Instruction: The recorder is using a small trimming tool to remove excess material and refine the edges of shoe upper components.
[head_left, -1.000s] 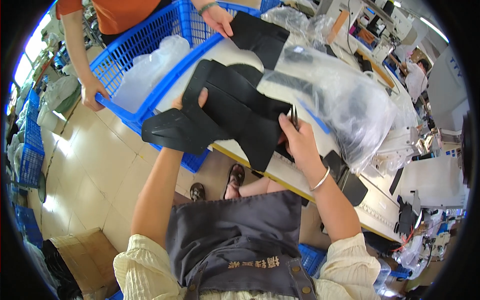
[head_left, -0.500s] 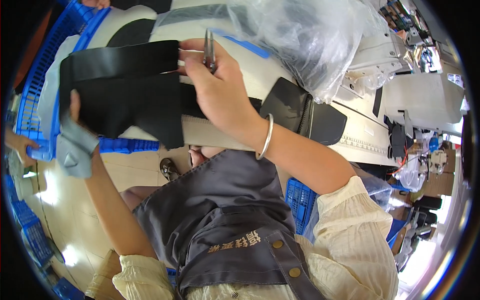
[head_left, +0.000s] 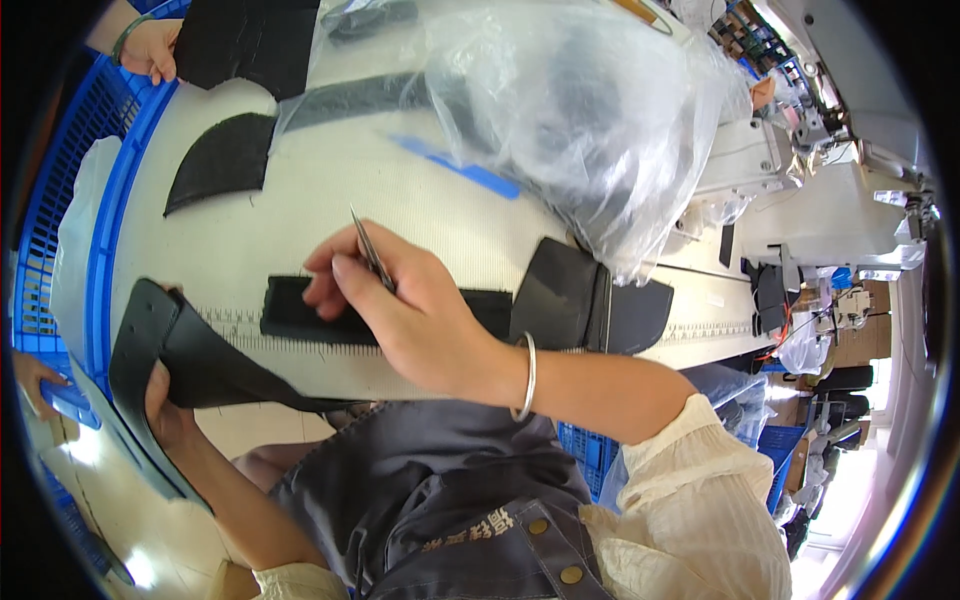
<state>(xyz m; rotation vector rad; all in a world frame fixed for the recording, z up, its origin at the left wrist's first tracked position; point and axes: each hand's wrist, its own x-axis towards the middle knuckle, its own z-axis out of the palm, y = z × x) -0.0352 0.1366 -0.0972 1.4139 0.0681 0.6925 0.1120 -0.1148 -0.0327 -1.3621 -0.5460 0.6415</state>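
Observation:
My left hand (head_left: 172,408) is closed on the edge of a black leather-like panel (head_left: 215,355) with holes near its upper end. The panel hangs bent over the near left table edge, one long flap running down along my forearm. In my right hand (head_left: 410,315) is a slim pair of pointed metal snips (head_left: 367,245), tips pointing up and away. That hand is over a dark strip (head_left: 485,310) lying by the table's ruler marks; whether the fingers touch it I cannot tell. To its right lies a black piece (head_left: 560,295) with a zip-like edge.
A clear plastic bag (head_left: 590,110) covers the far middle of the table, a blue strip (head_left: 460,170) beside it. A curved black piece (head_left: 225,160) lies far left. Another person's hand (head_left: 150,48) touches a black sheet (head_left: 245,40). Blue crates (head_left: 120,180) stand left; a sewing machine (head_left: 830,210) right.
The black panel has moved down and left from between both hands. My right hand has let go of it and come nearer over the strip. The other person's hand now shows a black sheet.

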